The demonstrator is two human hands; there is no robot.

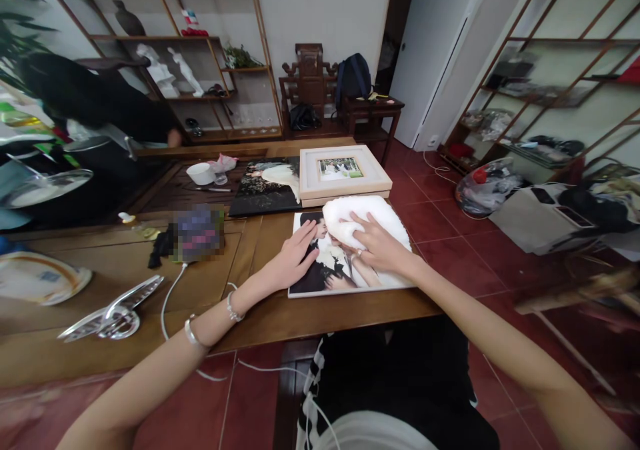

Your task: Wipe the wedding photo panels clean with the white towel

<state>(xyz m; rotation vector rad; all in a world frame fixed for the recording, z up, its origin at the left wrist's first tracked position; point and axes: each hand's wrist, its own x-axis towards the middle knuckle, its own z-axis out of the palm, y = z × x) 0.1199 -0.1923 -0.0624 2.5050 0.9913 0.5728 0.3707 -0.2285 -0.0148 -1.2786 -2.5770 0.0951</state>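
Note:
A photo panel (313,278) with a white edge lies flat near the front of the wooden table, showing two people in wedding clothes. My left hand (293,258) rests flat on its left side, fingers stretched out. A fluffy white cloth (387,215) covers the panel's upper right part and reaches past its far edge. My right hand (377,245) presses down on this cloth, with a fold bunched between the fingers. Just behind the panel sit light wooden picture frames (345,187), stacked, beside a dark photo panel (263,187).
Left on the table (245,317) are a shiny silver metal piece (113,313), a blurred-out item (197,233) with a white cable, a small bottle (135,223) and a white bowl (200,173). A person in black (100,97) is at the far left. Shelves line the walls.

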